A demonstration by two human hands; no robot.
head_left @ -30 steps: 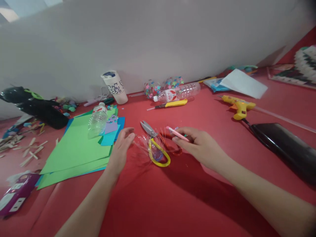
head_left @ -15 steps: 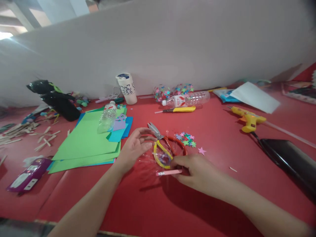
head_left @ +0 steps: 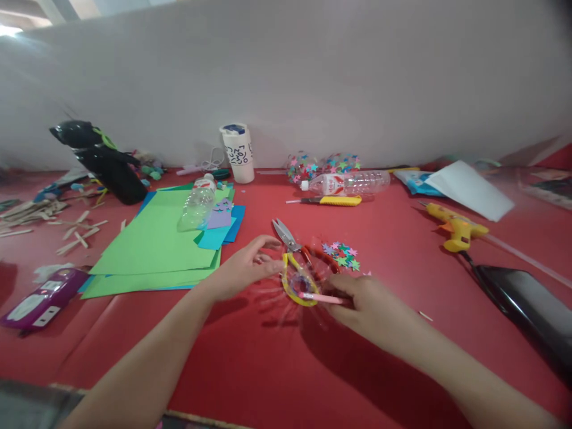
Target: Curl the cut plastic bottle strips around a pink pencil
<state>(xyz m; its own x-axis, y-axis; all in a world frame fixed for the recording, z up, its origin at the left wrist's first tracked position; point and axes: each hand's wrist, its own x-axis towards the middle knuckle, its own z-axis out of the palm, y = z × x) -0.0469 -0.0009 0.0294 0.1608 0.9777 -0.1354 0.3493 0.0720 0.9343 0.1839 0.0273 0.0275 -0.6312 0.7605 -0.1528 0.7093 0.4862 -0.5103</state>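
Well, right hand (head_left: 364, 304) holds pencil (head_left: 328, 298) (pink).

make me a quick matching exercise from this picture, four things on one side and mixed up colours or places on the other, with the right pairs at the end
Things
1. pencil
2. glue gun
3. cup
4. scissors

Descriptions
A. white with dark lettering
B. red and yellow
C. pink, held in the right hand
D. yellow all over, right of the paper stars

Pairs: 1-C, 2-D, 3-A, 4-B
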